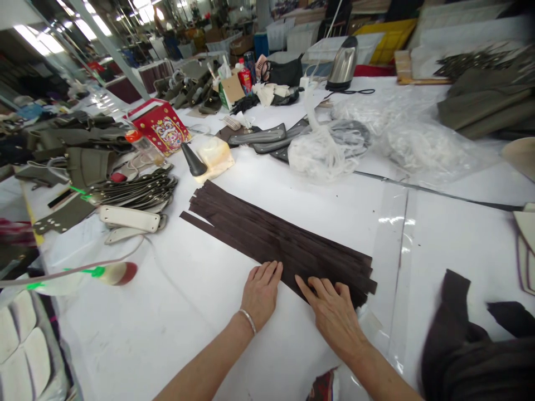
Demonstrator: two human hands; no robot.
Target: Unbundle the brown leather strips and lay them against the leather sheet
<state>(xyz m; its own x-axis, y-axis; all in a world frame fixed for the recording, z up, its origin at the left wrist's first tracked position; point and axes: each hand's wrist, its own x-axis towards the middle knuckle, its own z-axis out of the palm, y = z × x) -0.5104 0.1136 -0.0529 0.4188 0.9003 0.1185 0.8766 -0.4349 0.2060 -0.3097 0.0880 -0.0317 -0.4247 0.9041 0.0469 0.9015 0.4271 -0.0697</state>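
Note:
A stack of long dark brown strips (pixel 267 223) lies slantwise across the white table, its layers slightly fanned at both ends. One strip at the near side sticks out apart from the others at the left end. My left hand (pixel 261 295), with a bracelet at the wrist, rests its fingertips flat on the near edge of the strips. To its right, my right hand (pixel 336 314) presses on the strips near their right end, index finger stretched out and the other fingers bent. Neither hand is closed around anything.
Beyond the strips stand a yellowish block (pixel 217 156), a clear bag of white material (pixel 330 150) and a steel kettle (pixel 343 64). Leather pieces (pixel 134 189) and a glue bottle (pixel 119 273) lie left. Dark fabric (pixel 476 356) is heaped at the near right.

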